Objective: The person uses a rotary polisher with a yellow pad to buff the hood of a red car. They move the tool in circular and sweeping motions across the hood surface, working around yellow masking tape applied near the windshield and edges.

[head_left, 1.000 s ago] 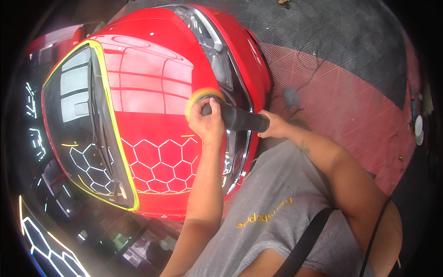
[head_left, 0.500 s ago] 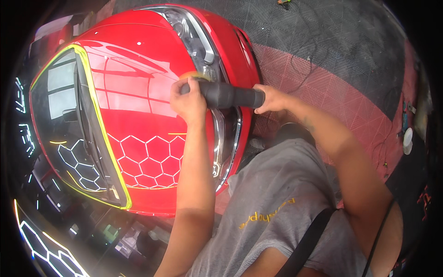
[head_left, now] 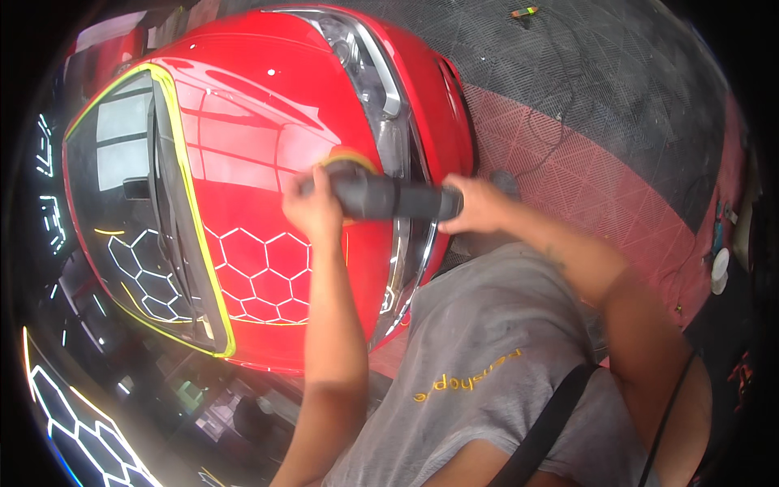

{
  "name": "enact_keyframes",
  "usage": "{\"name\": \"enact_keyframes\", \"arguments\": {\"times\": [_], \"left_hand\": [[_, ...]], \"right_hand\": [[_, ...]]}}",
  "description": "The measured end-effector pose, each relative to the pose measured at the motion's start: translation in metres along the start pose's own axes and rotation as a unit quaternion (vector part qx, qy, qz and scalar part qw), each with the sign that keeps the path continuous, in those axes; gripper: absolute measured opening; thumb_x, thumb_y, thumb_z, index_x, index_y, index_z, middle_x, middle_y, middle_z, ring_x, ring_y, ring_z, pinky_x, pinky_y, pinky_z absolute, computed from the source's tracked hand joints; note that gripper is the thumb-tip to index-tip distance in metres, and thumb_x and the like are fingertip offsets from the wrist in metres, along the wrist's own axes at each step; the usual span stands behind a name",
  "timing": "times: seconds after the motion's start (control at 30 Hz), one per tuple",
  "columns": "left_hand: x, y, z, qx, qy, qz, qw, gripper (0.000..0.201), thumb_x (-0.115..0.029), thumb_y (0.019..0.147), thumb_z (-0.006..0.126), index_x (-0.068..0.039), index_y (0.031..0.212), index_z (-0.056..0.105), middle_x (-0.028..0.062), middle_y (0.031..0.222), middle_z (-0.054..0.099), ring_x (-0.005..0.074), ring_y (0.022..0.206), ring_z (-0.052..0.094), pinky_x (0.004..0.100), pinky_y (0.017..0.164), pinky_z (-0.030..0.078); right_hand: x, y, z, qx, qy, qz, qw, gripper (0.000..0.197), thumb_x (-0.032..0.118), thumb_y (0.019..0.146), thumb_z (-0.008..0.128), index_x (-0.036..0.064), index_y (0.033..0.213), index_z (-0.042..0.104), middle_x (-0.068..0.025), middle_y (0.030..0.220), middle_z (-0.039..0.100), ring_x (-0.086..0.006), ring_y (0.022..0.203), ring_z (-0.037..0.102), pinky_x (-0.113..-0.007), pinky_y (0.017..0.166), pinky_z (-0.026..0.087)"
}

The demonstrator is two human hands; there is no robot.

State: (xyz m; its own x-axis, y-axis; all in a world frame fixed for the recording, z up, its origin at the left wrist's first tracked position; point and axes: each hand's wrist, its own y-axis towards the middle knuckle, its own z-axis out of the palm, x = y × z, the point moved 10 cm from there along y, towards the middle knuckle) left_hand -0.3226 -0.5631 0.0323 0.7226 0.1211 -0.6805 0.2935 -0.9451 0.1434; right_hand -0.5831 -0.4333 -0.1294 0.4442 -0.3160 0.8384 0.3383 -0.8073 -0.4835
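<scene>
A black car polisher (head_left: 381, 196) lies across the front of a red car's hood (head_left: 268, 122), close to the grille. Its yellow-orange pad (head_left: 350, 156) shows partly past the head, against the paint; the rest is hidden beneath the tool. My left hand (head_left: 312, 209) is closed round the head end, thumb over the top. At the other end, my right hand (head_left: 477, 203) grips the black body from behind. Both forearms are bare. A headlight (head_left: 361, 61) lies beyond the polisher, and hexagon-shaped light reflections (head_left: 264, 272) shine on the hood nearer to me.
Yellow-green masking tape (head_left: 188, 203) borders the windshield (head_left: 122, 174). A thin dark cord (head_left: 560, 134) lies on the grey and red tiled floor (head_left: 584, 178). Farther off is a small bright-coloured item (head_left: 525, 12). A white round object (head_left: 720, 272) stands at the right edge.
Both hands have shifted the polisher across the hood, away from the headlight, toward the windshield and nearer my side. The whole view has also moved slightly.
</scene>
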Motion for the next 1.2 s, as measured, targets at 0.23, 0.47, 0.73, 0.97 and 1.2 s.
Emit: {"name": "enact_keyframes", "arguments": {"times": [0.23,0.47,0.73,0.97,1.2], "left_hand": [[-0.001,0.059,0.005,0.01,-0.075,-0.088,0.993,0.025,-0.02,0.093,0.08,0.005,0.097,0.076,0.0171,0.096,0.077,0.0257,0.09,0.07,0.0415,0.087,0.056],[0.021,-0.001,-0.021,-0.007,-0.056,-0.058,0.997,0.019,-0.015,0.095,0.082,0.002,0.092,0.075,0.0073,0.088,0.073,0.0154,0.081,0.063,0.0332,0.078,0.053],[0.039,-0.038,-0.045,-0.018,-0.081,-0.064,0.995,0.018,-0.013,0.098,0.08,0.002,0.092,0.073,0.0071,0.089,0.072,0.0153,0.083,0.064,0.0324,0.08,0.053],[0.053,-0.066,-0.065,-0.002,-0.082,-0.045,0.996,0.019,-0.014,0.098,0.08,0.002,0.093,0.073,0.0072,0.09,0.073,0.0159,0.085,0.065,0.0324,0.082,0.054],[0.082,-0.107,-0.105,0.005,-0.117,-0.046,0.992,0.019,-0.015,0.099,0.08,0.002,0.094,0.073,0.0077,0.091,0.074,0.016,0.085,0.067,0.0327,0.082,0.054]], "right_hand": [[0.044,0.037,-0.034,-0.001,-0.026,-0.037,0.999,0.089,0.051,0.071,0.093,-0.0015,0.136,0.063,-0.0284,0.123,0.075,-0.0437,0.117,0.072,-0.049,0.103,0.056],[0.024,-0.014,0.015,0.013,-0.001,-0.001,1.0,0.086,0.049,0.072,0.094,0.0025,0.137,0.062,-0.0248,0.123,0.076,-0.0423,0.117,0.073,-0.05,0.103,0.057],[0.017,-0.031,0.042,0.03,-0.042,0.025,0.998,0.085,0.045,0.074,0.094,0.0054,0.141,0.059,-0.0242,0.124,0.075,-0.0424,0.119,0.071,-0.05,0.103,0.055],[0.02,-0.062,0.071,-0.001,-0.035,0.008,0.999,0.08,0.048,0.073,0.093,0.0074,0.135,0.063,-0.0227,0.116,0.078,-0.0417,0.111,0.075,-0.049,0.098,0.058],[0.015,-0.092,0.128,-0.037,-0.056,-0.007,0.998,0.082,0.05,0.073,0.092,0.006,0.136,0.062,-0.0233,0.114,0.078,-0.0425,0.109,0.076,-0.049,0.098,0.059]]}}
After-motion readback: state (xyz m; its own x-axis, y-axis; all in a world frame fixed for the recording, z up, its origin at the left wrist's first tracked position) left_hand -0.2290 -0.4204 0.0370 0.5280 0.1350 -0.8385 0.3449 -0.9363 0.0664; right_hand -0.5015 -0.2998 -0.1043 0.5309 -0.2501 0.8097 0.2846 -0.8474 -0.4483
